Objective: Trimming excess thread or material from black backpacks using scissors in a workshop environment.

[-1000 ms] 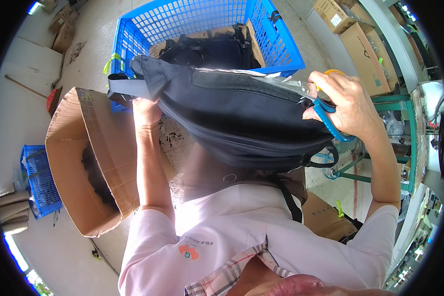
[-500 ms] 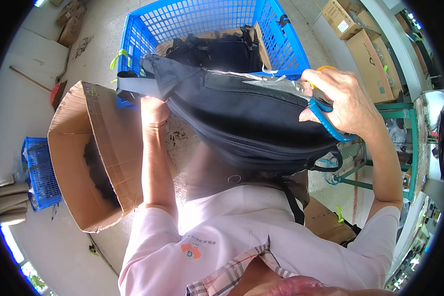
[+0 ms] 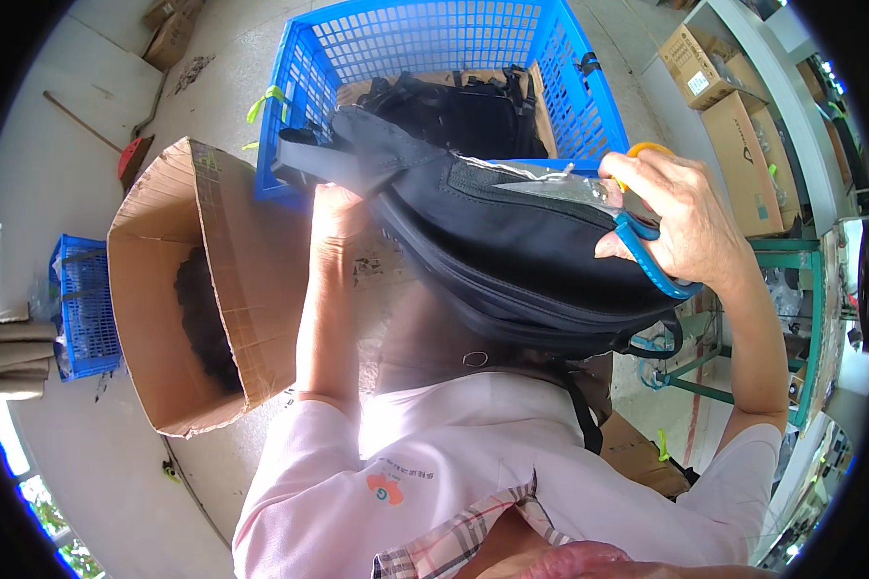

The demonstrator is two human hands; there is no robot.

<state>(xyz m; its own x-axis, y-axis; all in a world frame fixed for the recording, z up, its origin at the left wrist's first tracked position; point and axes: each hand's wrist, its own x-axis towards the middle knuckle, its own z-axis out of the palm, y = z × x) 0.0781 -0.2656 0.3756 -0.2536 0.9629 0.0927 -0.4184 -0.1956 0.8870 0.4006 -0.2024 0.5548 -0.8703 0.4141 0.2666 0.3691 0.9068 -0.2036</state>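
A black bag (image 3: 531, 265) with a long zipper and straps is held up in front of my body, tilted, its left end higher. My left hand (image 3: 338, 212) is closed on that end, next to a wide grey-black strap (image 3: 309, 162); its fingertips are hidden behind the bag. In my right hand (image 3: 690, 212) are scissors (image 3: 579, 196) with blue and orange handles. Their blades lie along the bag's upper edge beside the zipper, pointing left. Pale loose threads (image 3: 550, 174) stick up just above the blades.
Beyond the bag stands a blue plastic crate (image 3: 434, 19) holding several black bags (image 3: 454, 116). To my left are an open cardboard box (image 3: 261, 289) with dark stuff inside and a smaller blue crate (image 3: 87, 309). A green-framed bench (image 3: 813, 318) and cartons (image 3: 743, 164) stand at right.
The view has shifted a little, so everything sits further right. Against the bag, the scissors have slid slightly left along the zipper edge. Both hands keep their hold.
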